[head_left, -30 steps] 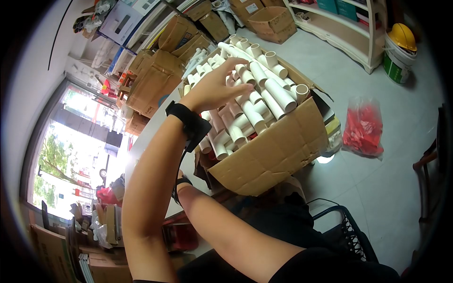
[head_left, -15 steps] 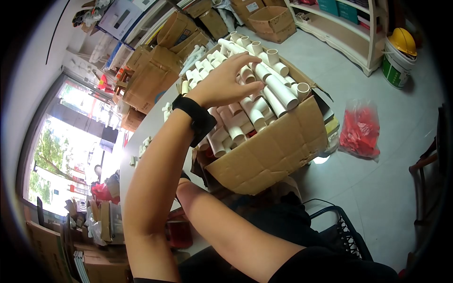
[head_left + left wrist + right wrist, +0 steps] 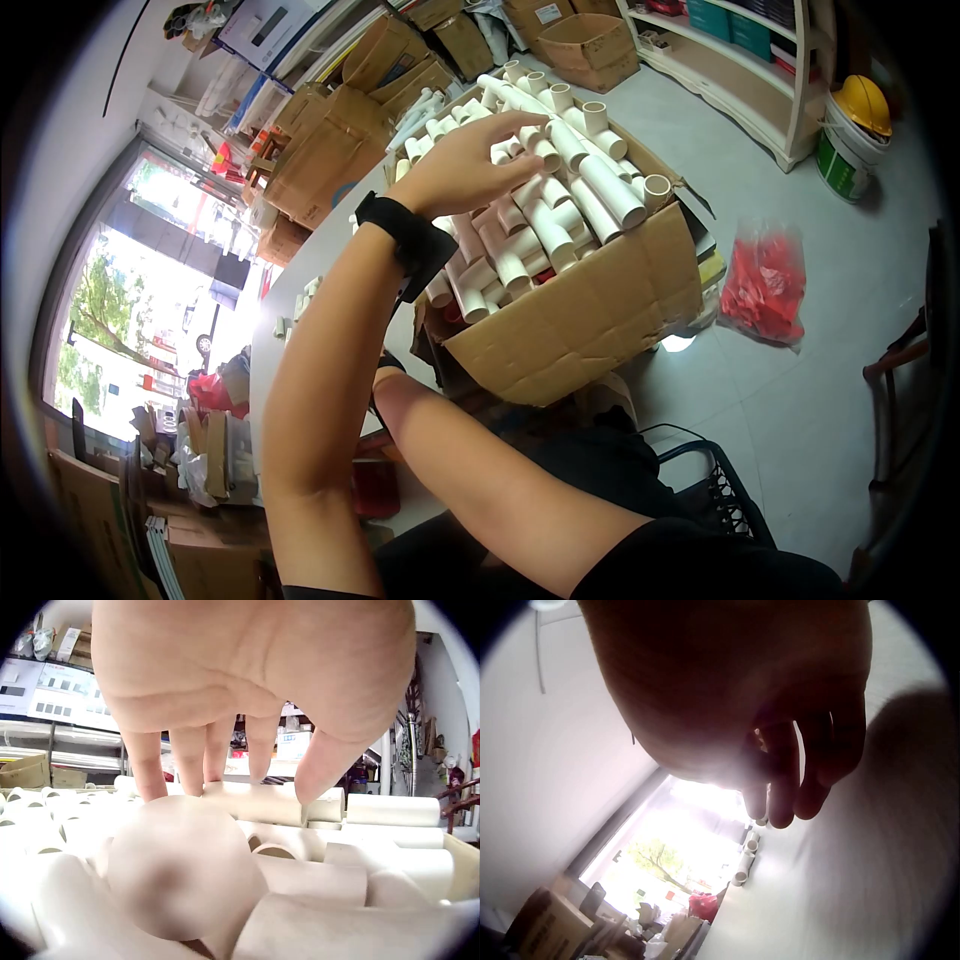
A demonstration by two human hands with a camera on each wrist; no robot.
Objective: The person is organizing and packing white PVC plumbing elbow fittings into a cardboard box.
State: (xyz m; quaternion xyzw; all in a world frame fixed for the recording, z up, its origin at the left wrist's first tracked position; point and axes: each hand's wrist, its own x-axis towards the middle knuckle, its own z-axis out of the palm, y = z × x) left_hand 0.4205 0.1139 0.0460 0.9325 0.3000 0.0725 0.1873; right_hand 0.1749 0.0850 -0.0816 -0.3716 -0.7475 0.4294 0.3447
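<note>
My left hand [image 3: 465, 170] hovers low over a heap of white pipe fittings [image 3: 552, 240] that fills an open cardboard box [image 3: 590, 300]. Its thumb stands apart from the fingers, and all of them are only slightly bent. In the left wrist view the fingertips come down right at the top of one tubular fitting [image 3: 255, 802]; a rounded white fitting [image 3: 180, 862] is close in front. My right hand [image 3: 772, 697] hangs over the white table [image 3: 780, 900] with fingers loosely curled. The left forearm hides it in the head view. Several small fittings [image 3: 742, 868] lie beyond it.
On the floor at right are a clear bag of red things [image 3: 762, 285] and a white bucket [image 3: 845, 160] topped with a yellow hard hat [image 3: 862, 105]. A white shelf [image 3: 720, 90] and more cardboard boxes [image 3: 330, 160] stand behind. A chair [image 3: 715, 490] is nearby.
The left hand has shifted slightly right over the heap, its thumb and fingers still spread. Small fittings on the table have come into view beside the left forearm. The right forearm stays about where it was.
</note>
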